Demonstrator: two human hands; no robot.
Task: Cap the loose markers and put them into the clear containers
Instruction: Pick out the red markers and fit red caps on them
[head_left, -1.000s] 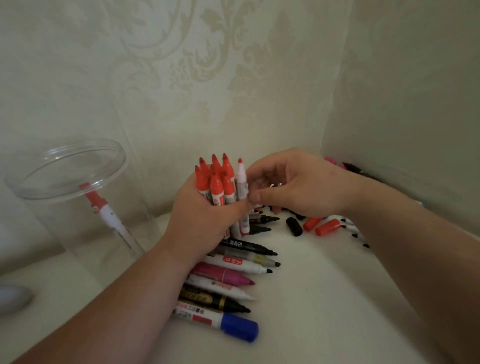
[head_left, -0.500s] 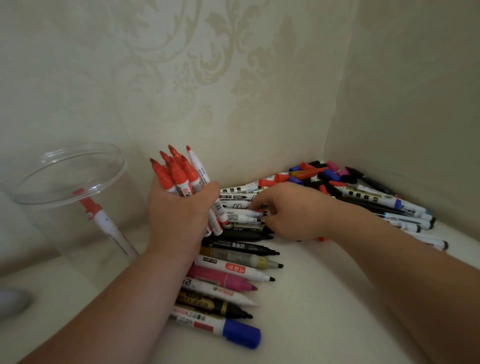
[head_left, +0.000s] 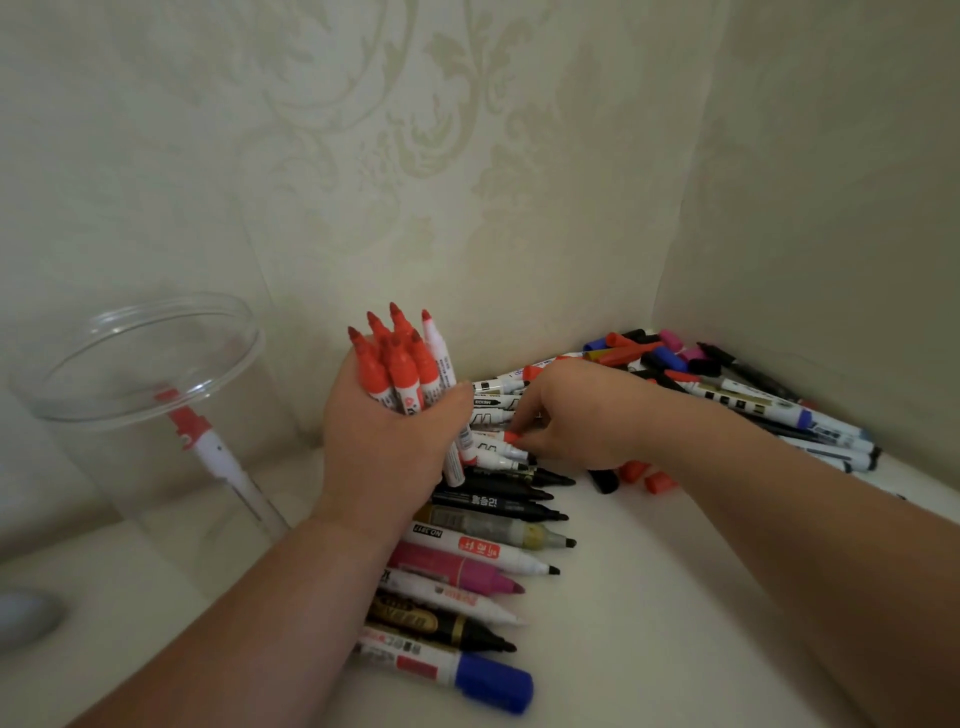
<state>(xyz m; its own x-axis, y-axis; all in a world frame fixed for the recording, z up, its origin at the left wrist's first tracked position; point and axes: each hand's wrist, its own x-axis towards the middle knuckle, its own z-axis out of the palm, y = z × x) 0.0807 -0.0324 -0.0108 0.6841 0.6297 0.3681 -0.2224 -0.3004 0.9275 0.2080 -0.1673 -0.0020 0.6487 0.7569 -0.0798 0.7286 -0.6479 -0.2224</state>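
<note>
Cream tabletop: left hand clamps a red marker bundle; right hand, just beside it, pinches a red-tipped marker, likely light and slick, best gripped mid-barrel

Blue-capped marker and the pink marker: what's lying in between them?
In the head view, two markers lie between the blue-capped marker and the pink marker: a white marker and a black-and-gold marker.
</note>
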